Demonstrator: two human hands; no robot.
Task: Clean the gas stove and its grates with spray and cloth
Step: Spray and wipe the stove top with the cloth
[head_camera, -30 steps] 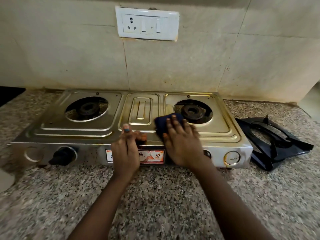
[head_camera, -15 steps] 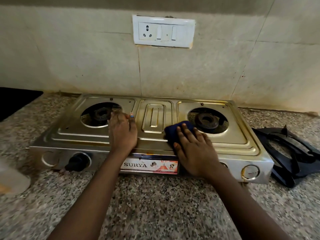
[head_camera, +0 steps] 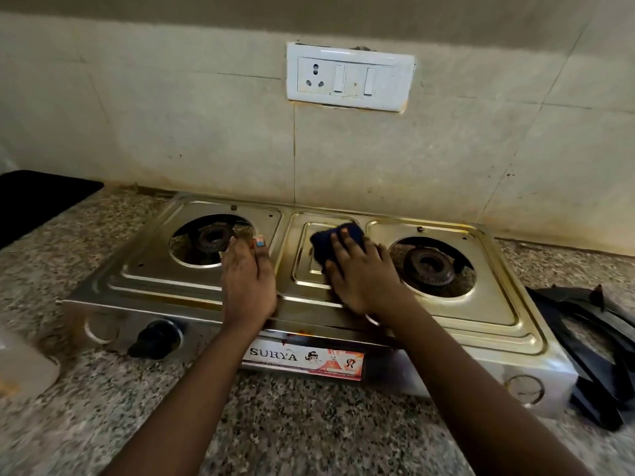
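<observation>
Now right hand [head_camera: 360, 273] fingers lie flat on the cloth [head_camera: 330, 245], mid-stove [head_camera: 220, 286]; left hand [head_camera: 249, 280] flat, holding nothing.

We saw a steel stove [head_camera: 206, 280] on a speckled bench [head_camera: 309, 424], against a tiled wall [head_camera: 171, 132] with a socket plate [head_camera: 350, 77]. Our right hand [head_camera: 364, 273] pressed a dark blue cloth [head_camera: 330, 242] flat onto the raised middle panel between the two burners. Our left hand [head_camera: 247, 280] rested flat on the stove top, fingertips at the rim of the left burner [head_camera: 213, 238]. Both burners were bare. Black grates [head_camera: 591, 345] lay stacked on the bench just right of the stove. A black knob [head_camera: 156, 338] sat on the stove's front.
</observation>
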